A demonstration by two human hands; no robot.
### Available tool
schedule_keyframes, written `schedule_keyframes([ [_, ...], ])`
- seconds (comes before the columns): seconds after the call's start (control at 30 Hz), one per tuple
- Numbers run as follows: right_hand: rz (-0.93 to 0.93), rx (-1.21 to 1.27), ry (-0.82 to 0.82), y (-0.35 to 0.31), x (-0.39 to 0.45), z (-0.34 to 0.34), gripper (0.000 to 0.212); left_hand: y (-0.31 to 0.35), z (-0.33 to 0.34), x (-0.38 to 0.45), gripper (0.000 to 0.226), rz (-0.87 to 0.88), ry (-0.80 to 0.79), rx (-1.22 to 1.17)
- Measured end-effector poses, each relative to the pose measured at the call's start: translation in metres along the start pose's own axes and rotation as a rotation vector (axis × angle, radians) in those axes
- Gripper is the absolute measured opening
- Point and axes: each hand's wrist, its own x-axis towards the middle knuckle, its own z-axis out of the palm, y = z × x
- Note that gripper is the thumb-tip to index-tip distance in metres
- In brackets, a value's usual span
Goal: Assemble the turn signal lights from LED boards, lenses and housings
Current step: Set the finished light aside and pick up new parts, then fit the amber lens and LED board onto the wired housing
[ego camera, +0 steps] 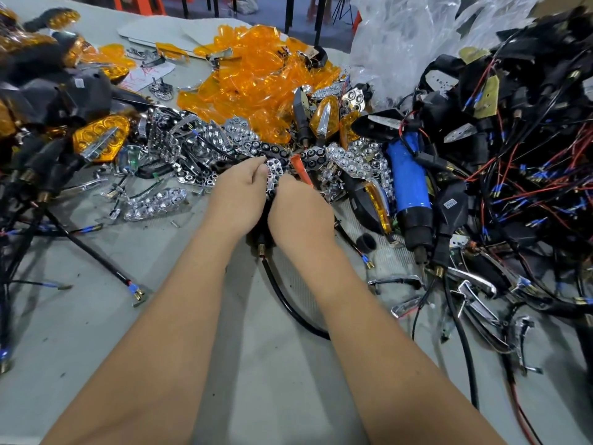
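My left hand [239,191] and my right hand [300,210] meet at the middle of the tabletop [96,316], both curled round one chrome reflector plate [275,175]. The plate stands between them, its studded face showing above my knuckles. My left thumb and forefinger pinch its upper left edge; my right fingers are folded over its lower right side, and I cannot see their tips. Below the plate, between my palms, sits a black housing [263,220], mostly covered by my hands. Its brass threaded stem [261,250] pokes out toward me, and a black cable [288,303] runs from it across the tabletop and under my right forearm. Whether the plate is already seated in the housing I cannot tell, since my hands cover the joint.

Just beyond my fingers lies a heap of loose chrome reflectors [192,146], and behind that a pile of amber lenses [253,81]. An orange-handled tool [301,170] pokes up just beside my right knuckles, its lower part hidden behind them. To my right lies a blue and black electric screwdriver [409,184], and past it a tangle of black housings with red and black wires [519,175], cut off by the edge. At my left, finished lights with amber faces [99,138] lie heaped, partly out of view.
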Motion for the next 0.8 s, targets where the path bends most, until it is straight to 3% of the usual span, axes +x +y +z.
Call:
schedule_keyframes([
  [0.3,0.016,0.217,-0.145,0.006,0.005,-0.014,0.021,0.003,0.0,-0.004,0.035,-0.031,0.148,0.029],
  [0.53,-0.03,0.235,0.051,0.007,0.04,-0.029,0.027,0.0,-0.003,-0.002,0.048,-0.07,0.292,0.051],
  [0.67,-0.104,0.246,-0.018,0.007,0.078,-0.024,0.048,-0.005,-0.003,0.003,0.048,-0.066,0.329,0.101],
  [0.8,-0.154,0.09,-0.211,0.007,0.102,-0.013,0.05,-0.008,-0.003,0.004,0.051,-0.051,0.385,0.109],
])
